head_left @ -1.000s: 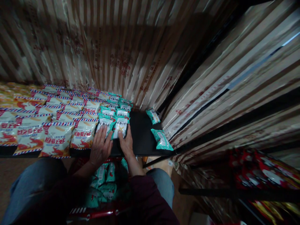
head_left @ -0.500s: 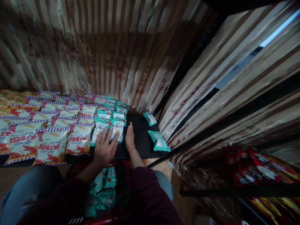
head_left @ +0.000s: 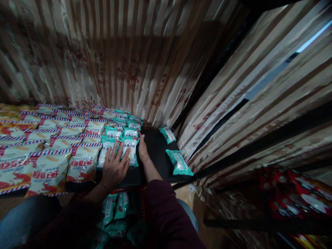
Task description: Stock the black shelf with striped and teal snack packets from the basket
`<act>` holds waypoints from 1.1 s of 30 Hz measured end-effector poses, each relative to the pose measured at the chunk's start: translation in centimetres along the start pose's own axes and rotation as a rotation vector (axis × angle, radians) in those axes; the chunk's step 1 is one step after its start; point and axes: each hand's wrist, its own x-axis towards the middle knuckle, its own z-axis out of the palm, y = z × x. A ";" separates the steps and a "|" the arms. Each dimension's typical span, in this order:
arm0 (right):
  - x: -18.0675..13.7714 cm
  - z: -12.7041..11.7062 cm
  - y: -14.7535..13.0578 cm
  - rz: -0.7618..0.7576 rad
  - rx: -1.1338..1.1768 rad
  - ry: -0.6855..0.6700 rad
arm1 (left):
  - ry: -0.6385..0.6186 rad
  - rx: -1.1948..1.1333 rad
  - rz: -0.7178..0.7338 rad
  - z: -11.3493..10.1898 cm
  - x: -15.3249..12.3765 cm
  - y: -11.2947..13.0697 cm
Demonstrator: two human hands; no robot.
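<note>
Green-and-white snack bags stand in two short columns on a black shelf. My left hand lies over the lower front of the two nearest bags, fingers stretched out and apart. Along the right side of the right column, my right hand is upright with its fingers extended, close against the bags; whether it touches the front one I cannot tell. Neither hand grips anything. Two more green bags, an upper one and a lower one, lie loose at the shelf's right end.
Rows of white-and-orange snack bags fill the shelf's left part. Below, between my knees, a dark red basket holds several green bags. A striped curtain hangs behind. Red packets sit on a lower rack at right.
My right hand has moved up and closer along the side of the green bags. My left hand stays spread on the front bags. The view has shifted slightly.
</note>
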 end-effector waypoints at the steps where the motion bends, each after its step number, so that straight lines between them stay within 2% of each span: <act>1: 0.0 0.0 0.0 0.010 0.024 0.013 | 0.000 0.002 0.002 0.0 0.0 0.0; 9: -1.8 -0.5 0.1 0.030 0.083 0.149 | 0.005 0.029 0.042 -0.4 -0.5 -0.2; 16: -6.4 -1.9 0.4 0.075 0.240 0.228 | -0.020 -0.038 0.085 -1.4 -2.3 0.1; 23: -11.9 -1.9 0.1 0.033 0.215 0.232 | -0.235 -0.209 0.280 -2.6 -8.9 1.7; 29: -15.0 -2.1 -0.9 0.027 0.309 0.174 | -0.381 -0.248 0.319 -3.7 -11.1 3.5; 33: -17.8 -2.1 -1.4 0.021 0.219 0.074 | -0.659 -0.253 0.278 -3.6 -13.1 2.8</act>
